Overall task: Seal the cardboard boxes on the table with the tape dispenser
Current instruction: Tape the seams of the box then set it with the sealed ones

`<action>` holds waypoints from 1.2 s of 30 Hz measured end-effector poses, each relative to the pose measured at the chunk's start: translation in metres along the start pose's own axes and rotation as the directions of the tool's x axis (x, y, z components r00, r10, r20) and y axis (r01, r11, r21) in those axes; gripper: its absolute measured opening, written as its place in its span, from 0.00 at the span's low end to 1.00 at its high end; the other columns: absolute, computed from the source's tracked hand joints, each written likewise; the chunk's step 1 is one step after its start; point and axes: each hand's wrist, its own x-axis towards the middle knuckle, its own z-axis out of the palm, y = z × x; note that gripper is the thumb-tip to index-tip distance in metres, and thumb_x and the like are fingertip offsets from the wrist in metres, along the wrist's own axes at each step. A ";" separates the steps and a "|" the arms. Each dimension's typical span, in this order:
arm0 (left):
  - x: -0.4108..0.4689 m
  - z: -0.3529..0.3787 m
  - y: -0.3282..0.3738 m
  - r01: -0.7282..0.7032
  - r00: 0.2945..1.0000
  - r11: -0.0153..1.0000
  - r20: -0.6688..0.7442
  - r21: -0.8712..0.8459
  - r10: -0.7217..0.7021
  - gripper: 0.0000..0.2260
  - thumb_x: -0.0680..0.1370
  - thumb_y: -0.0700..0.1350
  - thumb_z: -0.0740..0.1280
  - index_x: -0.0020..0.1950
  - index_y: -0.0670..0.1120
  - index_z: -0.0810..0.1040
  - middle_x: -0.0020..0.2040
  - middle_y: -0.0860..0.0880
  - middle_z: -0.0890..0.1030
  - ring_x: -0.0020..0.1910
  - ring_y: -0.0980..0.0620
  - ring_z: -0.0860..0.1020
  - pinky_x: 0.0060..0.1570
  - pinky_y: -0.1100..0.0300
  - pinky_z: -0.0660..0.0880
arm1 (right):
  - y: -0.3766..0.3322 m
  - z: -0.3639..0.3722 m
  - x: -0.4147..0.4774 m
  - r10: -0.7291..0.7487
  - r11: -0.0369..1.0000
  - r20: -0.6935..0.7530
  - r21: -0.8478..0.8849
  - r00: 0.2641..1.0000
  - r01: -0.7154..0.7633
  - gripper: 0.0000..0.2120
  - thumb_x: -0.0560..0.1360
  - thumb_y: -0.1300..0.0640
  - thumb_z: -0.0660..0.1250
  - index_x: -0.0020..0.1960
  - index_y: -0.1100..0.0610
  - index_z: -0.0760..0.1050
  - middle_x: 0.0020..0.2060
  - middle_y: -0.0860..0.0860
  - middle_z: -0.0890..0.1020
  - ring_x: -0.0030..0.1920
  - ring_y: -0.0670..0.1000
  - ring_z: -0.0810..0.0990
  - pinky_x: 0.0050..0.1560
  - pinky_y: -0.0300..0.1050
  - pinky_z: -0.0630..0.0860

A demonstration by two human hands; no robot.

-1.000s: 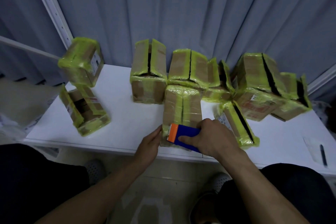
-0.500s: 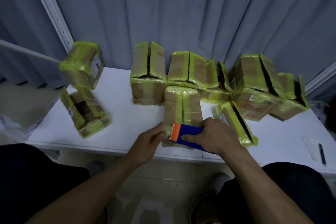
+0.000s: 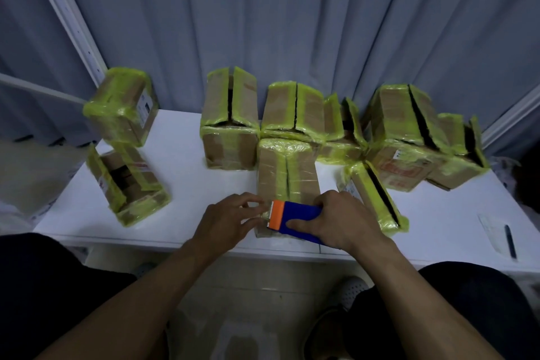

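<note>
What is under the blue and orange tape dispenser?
A cardboard box wrapped in yellow-green tape lies under the tape dispenser, which the right hand grips. The left hand holds the box's near end. The box's top beneath the dispenser is covered.

Table [image 3: 181, 184]: white and long.
Boxes [image 3: 230, 152]: many, brown with yellow tape, mostly along the back.
Right end: a paper [image 3: 491, 231] and a pen [image 3: 510, 241], close together.
</note>
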 end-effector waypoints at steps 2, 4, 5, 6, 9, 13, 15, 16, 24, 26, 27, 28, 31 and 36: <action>0.000 0.000 0.001 0.002 1.000 0.999 -0.023 0.034 -0.002 0.15 0.77 0.53 0.72 0.63 0.56 0.81 0.58 0.57 0.81 0.50 0.58 0.78 0.40 0.59 0.80 | 0.000 0.000 0.000 -0.009 1.000 0.000 -0.003 1.000 0.009 0.27 0.65 0.23 0.69 0.39 0.47 0.73 0.32 0.44 0.76 0.37 0.47 0.79 0.35 0.42 0.74; -0.002 -0.001 0.003 -0.005 0.999 0.998 -0.034 0.059 0.007 0.15 0.76 0.53 0.73 0.62 0.55 0.82 0.57 0.56 0.82 0.51 0.57 0.79 0.39 0.59 0.80 | 0.000 -0.002 -0.001 -0.012 1.000 -0.002 0.000 1.000 0.012 0.26 0.65 0.24 0.70 0.39 0.47 0.73 0.32 0.44 0.76 0.38 0.47 0.80 0.37 0.43 0.76; -0.003 -0.001 0.002 -0.008 0.999 0.997 -0.039 0.071 0.011 0.15 0.75 0.53 0.73 0.62 0.54 0.82 0.57 0.56 0.83 0.51 0.56 0.80 0.39 0.60 0.79 | -0.001 -0.003 -0.002 -0.017 1.000 -0.004 0.003 1.000 0.017 0.26 0.65 0.24 0.70 0.38 0.47 0.73 0.32 0.44 0.77 0.37 0.47 0.80 0.37 0.44 0.76; -0.004 -0.003 0.002 -0.009 0.999 0.996 -0.046 0.084 0.013 0.15 0.75 0.53 0.73 0.62 0.54 0.83 0.56 0.56 0.83 0.50 0.56 0.80 0.39 0.61 0.79 | -0.001 -0.003 -0.002 -0.024 1.000 -0.005 0.010 1.000 0.024 0.26 0.65 0.24 0.70 0.38 0.47 0.72 0.32 0.44 0.77 0.37 0.46 0.80 0.37 0.44 0.77; -0.007 -0.003 0.002 -0.011 0.999 0.994 -0.046 0.111 0.017 0.15 0.75 0.52 0.73 0.61 0.54 0.83 0.57 0.56 0.83 0.51 0.55 0.80 0.39 0.59 0.80 | -0.001 -0.005 -0.006 -0.034 0.999 0.005 0.042 0.999 0.034 0.26 0.65 0.25 0.71 0.40 0.48 0.77 0.34 0.45 0.80 0.37 0.46 0.81 0.38 0.46 0.80; -0.013 -0.008 -0.001 0.004 0.997 0.994 -0.082 0.105 0.004 0.14 0.74 0.50 0.74 0.59 0.52 0.83 0.56 0.55 0.83 0.51 0.54 0.81 0.38 0.56 0.81 | 0.005 -0.021 -0.014 0.010 0.999 0.008 0.031 1.000 -0.011 0.27 0.64 0.25 0.72 0.38 0.50 0.77 0.33 0.46 0.80 0.35 0.45 0.79 0.31 0.43 0.72; -0.015 -0.011 -0.003 0.007 0.996 0.995 -0.086 0.095 0.001 0.14 0.73 0.49 0.75 0.58 0.51 0.84 0.55 0.54 0.84 0.52 0.54 0.81 0.41 0.55 0.82 | 0.007 -0.025 -0.017 0.018 1.000 -0.014 0.003 1.000 -0.018 0.28 0.64 0.25 0.72 0.37 0.50 0.77 0.32 0.46 0.79 0.34 0.45 0.78 0.30 0.42 0.68; -0.016 -0.011 -0.003 -0.005 0.996 0.996 -0.085 0.086 0.012 0.14 0.73 0.48 0.76 0.59 0.50 0.84 0.56 0.53 0.84 0.54 0.53 0.81 0.45 0.55 0.82 | 0.007 -0.024 -0.018 0.019 1.000 -0.020 -0.018 1.000 -0.020 0.28 0.64 0.25 0.71 0.37 0.50 0.76 0.33 0.46 0.79 0.34 0.45 0.78 0.30 0.42 0.67; -0.022 -0.003 0.004 -0.007 1.000 0.996 -0.005 -0.092 0.007 0.21 0.77 0.39 0.71 0.70 0.48 0.76 0.67 0.50 0.78 0.64 0.54 0.76 0.64 0.56 0.75 | 0.007 -0.010 -0.010 0.046 0.997 -0.005 -0.069 0.999 -0.046 0.30 0.63 0.23 0.70 0.41 0.50 0.77 0.36 0.46 0.79 0.39 0.48 0.81 0.31 0.42 0.72; -0.020 -0.004 0.008 -0.025 0.999 0.995 0.024 -0.098 0.027 0.23 0.78 0.38 0.69 0.72 0.50 0.74 0.69 0.52 0.76 0.65 0.55 0.74 0.64 0.59 0.73 | 0.007 -0.007 -0.008 0.056 0.996 0.006 -0.069 0.998 -0.056 0.31 0.62 0.23 0.70 0.42 0.50 0.78 0.37 0.46 0.80 0.40 0.48 0.81 0.34 0.43 0.76; -0.019 -0.004 0.011 -0.035 0.999 0.996 0.030 -0.080 0.038 0.23 0.77 0.39 0.69 0.72 0.50 0.74 0.69 0.52 0.76 0.65 0.54 0.74 0.62 0.60 0.74 | 0.007 -0.007 -0.007 0.061 0.996 0.010 -0.064 0.998 -0.060 0.31 0.62 0.22 0.70 0.43 0.50 0.78 0.37 0.46 0.80 0.40 0.48 0.81 0.35 0.44 0.78; -0.018 -0.005 0.014 -0.033 0.999 0.997 0.027 -0.063 0.035 0.21 0.77 0.42 0.70 0.70 0.50 0.76 0.67 0.53 0.77 0.63 0.54 0.74 0.60 0.60 0.75 | 0.007 -0.007 -0.006 0.066 0.996 0.014 -0.059 0.998 -0.065 0.31 0.62 0.22 0.70 0.43 0.50 0.78 0.37 0.46 0.80 0.39 0.48 0.81 0.37 0.45 0.79; -0.010 -0.007 0.020 0.006 1.000 1.000 -0.018 -0.027 -0.006 0.16 0.76 0.55 0.71 0.62 0.53 0.81 0.60 0.59 0.80 0.57 0.58 0.75 0.50 0.59 0.79 | 0.008 -0.007 -0.006 0.067 0.996 0.026 -0.053 0.997 -0.066 0.31 0.62 0.22 0.71 0.44 0.50 0.78 0.37 0.46 0.81 0.39 0.47 0.81 0.38 0.45 0.80; -0.005 -0.006 0.016 -0.053 0.998 0.996 -0.038 0.065 0.055 0.13 0.77 0.56 0.71 0.57 0.52 0.84 0.54 0.56 0.83 0.51 0.56 0.79 0.44 0.57 0.80 | 0.011 -0.003 -0.008 0.050 0.997 0.020 -0.055 0.999 -0.048 0.32 0.62 0.21 0.68 0.42 0.50 0.77 0.38 0.46 0.81 0.40 0.48 0.81 0.41 0.48 0.82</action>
